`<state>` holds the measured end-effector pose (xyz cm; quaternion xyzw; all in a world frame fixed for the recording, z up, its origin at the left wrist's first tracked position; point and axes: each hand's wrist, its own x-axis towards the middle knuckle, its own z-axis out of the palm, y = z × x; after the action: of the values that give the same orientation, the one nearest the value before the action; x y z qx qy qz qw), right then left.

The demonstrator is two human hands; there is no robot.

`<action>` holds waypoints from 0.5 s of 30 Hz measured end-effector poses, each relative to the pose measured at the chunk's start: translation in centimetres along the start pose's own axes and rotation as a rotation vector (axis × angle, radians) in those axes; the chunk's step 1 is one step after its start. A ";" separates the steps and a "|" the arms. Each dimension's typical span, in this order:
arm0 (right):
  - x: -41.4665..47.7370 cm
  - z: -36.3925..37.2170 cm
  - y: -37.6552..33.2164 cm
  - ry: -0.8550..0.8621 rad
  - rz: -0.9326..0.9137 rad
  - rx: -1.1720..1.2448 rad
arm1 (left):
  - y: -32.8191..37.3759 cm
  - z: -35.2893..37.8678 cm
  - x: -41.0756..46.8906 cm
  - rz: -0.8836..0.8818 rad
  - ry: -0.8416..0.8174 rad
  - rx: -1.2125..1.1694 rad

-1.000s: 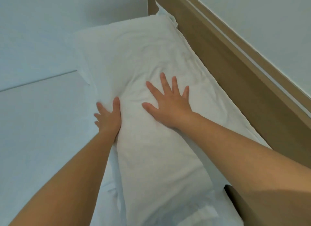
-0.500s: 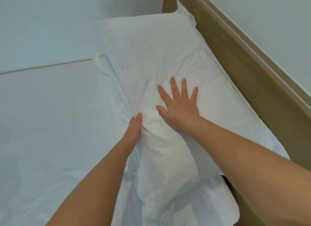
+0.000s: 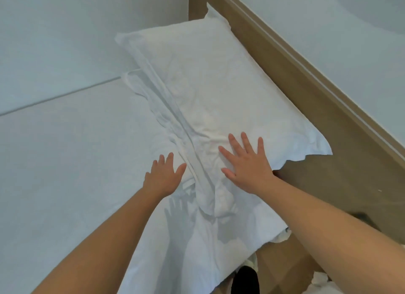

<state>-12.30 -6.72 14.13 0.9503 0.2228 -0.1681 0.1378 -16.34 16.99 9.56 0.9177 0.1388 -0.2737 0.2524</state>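
Head view, 1 camera, so 1 pass.

The pillow (image 3: 219,85) is white, in a wrinkled white case. It lies on the bed (image 3: 65,173) with 1 long side against the wooden headboard (image 3: 328,129). Its far corner rides up the headboard and the case flange at the near corner lies against it. That fits: this is its rest spot, and the headboard works as a backstop for any push.

Our right hand (image 3: 247,162) is open, with fingers spread and palm flat on the pillow end nearest us, close to the headboard. We read this as pinning the pillow and flattening the filling; the wide spread covers more area.

Our left hand (image 3: 163,177) is open too, fingers straight, gripping nothing. It sits on the pillow's side away from the headboard, thumb just beside the bunched case edge (image 3: 188,153). Its shadow falls on the sheet nearer us, so we judge it lifted rather than pressing. It looks positioned to smooth or tuck that slack fold.

Judgement: the pillow is placed but the case isn't tidy yet. What's left is the ridge of loose cloth along the side far from the headboard.

There is a dark object (image 3: 245,280) at the bottom edge, off the headboard's near end. We can't tell what it is.
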 end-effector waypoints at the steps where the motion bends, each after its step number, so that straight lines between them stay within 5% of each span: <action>1: -1.7 0.2 -0.3 -0.019 0.028 0.014 | 0.0 -0.5 -1.3 0.024 0.015 0.113; 7: -9.5 1.1 -1.9 -0.090 0.161 0.096 | 1.3 -1.2 -7.4 0.222 0.208 0.593; 15: -17.0 5.9 -1.0 -0.032 0.386 0.270 | 6.3 5.4 -11.5 0.504 0.283 0.729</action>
<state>-28.70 -14.26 15.07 0.9823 0.0100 -0.1822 0.0426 -25.58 7.49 14.70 0.9799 -0.1608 -0.1070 -0.0492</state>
